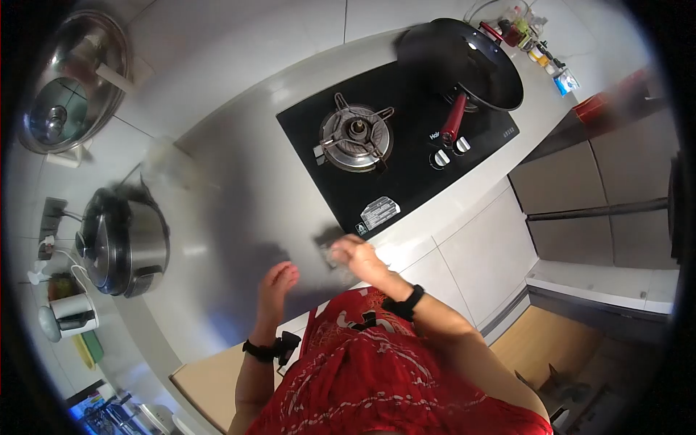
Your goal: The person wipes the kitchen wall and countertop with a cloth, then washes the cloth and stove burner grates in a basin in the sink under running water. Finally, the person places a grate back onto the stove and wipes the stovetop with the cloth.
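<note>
My left hand (278, 284) is raised above the grey countertop (225, 246) near its front edge. Its fingers are loosely bent, and nothing shows in them. To its right, by the front corner of the black gas hob (304, 130), is my right hand (357, 259). The fingers of that hand are curled together and slightly blurred. A small, pale, see-through shape shows at the fingertips, too smeared to name. A dark shadow falls on the counter beside it. Both wrists wear black bands.
A dark wok (493, 69) with a red handle sits on the far burner; the near burner (357, 138) is bare. An electric pressure cooker (127, 243) stands at left, below a steel basin (72, 80). Small bottles (540, 54) line the back right. An open drawer (544, 341) is at lower right.
</note>
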### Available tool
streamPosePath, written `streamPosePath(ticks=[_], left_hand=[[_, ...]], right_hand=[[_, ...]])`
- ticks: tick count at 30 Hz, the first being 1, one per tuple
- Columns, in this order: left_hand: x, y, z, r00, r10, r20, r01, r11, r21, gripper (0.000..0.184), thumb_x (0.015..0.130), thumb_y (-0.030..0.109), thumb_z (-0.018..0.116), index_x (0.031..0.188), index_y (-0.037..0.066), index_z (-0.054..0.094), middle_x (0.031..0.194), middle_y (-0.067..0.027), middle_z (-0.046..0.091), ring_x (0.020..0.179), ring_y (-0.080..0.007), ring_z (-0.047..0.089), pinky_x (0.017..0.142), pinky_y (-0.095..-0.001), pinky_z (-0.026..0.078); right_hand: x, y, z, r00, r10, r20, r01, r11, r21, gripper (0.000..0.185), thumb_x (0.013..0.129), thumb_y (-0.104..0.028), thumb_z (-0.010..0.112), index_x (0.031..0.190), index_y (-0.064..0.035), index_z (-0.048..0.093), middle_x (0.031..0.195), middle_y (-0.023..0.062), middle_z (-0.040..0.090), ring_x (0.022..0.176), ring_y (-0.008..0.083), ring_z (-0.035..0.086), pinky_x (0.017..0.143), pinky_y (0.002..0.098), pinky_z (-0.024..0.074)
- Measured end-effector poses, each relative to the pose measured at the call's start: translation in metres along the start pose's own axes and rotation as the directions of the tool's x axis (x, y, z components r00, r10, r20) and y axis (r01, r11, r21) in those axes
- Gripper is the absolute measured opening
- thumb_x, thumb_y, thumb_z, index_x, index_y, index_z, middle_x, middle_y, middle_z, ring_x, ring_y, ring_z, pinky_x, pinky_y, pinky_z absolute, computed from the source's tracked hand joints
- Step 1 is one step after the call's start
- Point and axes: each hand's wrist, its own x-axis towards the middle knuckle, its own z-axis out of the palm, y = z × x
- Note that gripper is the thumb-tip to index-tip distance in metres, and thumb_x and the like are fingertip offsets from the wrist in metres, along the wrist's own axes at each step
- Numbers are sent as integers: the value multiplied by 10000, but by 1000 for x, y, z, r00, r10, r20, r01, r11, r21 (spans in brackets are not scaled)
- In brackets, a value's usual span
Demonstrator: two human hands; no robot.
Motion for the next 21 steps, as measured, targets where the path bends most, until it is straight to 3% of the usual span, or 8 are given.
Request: streamPosePath(ticks=[4,6,9,10,12,17,20,21], left_hand=[[5,-5,-1,1000,-26,15,27,1000,-4,327,885,180,514,1114,-53,515,1020,-138,590,925,-207,587,828,-301,472],[3,-9,-2,999,-49,21,49,999,0,329,886,183,514,1115,-53,514,1022,-140,589,926,-208,587,829,-303,471],[9,-17,-5,997,-73,33,74,997,-2,333,886,186,517,1121,-50,510,1028,-142,585,934,-208,583,832,-305,470],[9,-20,-6,996,-87,27,88,996,-16,335,886,186,519,1125,-49,508,1030,-142,584,938,-209,581,834,-305,468],[10,-20,-3,994,-100,39,101,995,-15,337,887,185,519,1131,-46,504,1037,-142,582,946,-210,578,838,-306,466],[12,-8,3,996,-75,46,74,997,23,327,895,178,508,1140,-38,500,1051,-141,580,954,-209,574,843,-307,463],[13,-7,4,994,-89,65,87,995,40,318,899,176,502,1132,-40,507,1054,-146,580,951,-210,576,844,-306,463],[12,-8,6,992,-94,79,91,995,46,317,899,177,502,1129,-41,509,1053,-147,581,950,-211,577,843,-306,463]], right_hand=[[-8,61,-56,926,-166,-340,1,901,-435,115,722,-45,616,826,2,624,801,158,598,770,321,572,686,384,485],[-2,63,-84,875,-99,-474,-186,836,-517,120,704,-11,584,817,17,611,844,176,589,784,335,545,712,396,469],[-4,92,-50,909,-55,-414,-227,767,-600,202,721,-7,556,919,24,582,927,188,553,828,349,526,745,408,458],[-10,95,-29,901,-183,-393,-121,765,-632,206,721,-13,562,922,24,585,925,175,555,848,343,522,745,409,458],[-14,73,-11,916,-179,-359,-75,802,-593,215,703,-7,512,910,11,570,942,181,531,860,343,502,777,401,446],[0,77,-63,922,42,-384,-291,731,-617,248,694,-26,522,933,-17,586,972,154,532,900,333,499,750,396,468],[-7,98,-23,963,-133,-234,-94,650,-754,253,685,-34,522,927,-14,591,977,157,532,925,334,501,732,398,480],[-9,81,-11,977,-86,-194,-84,680,-728,262,677,-39,520,926,-12,596,987,162,535,945,341,498,749,396,479]])
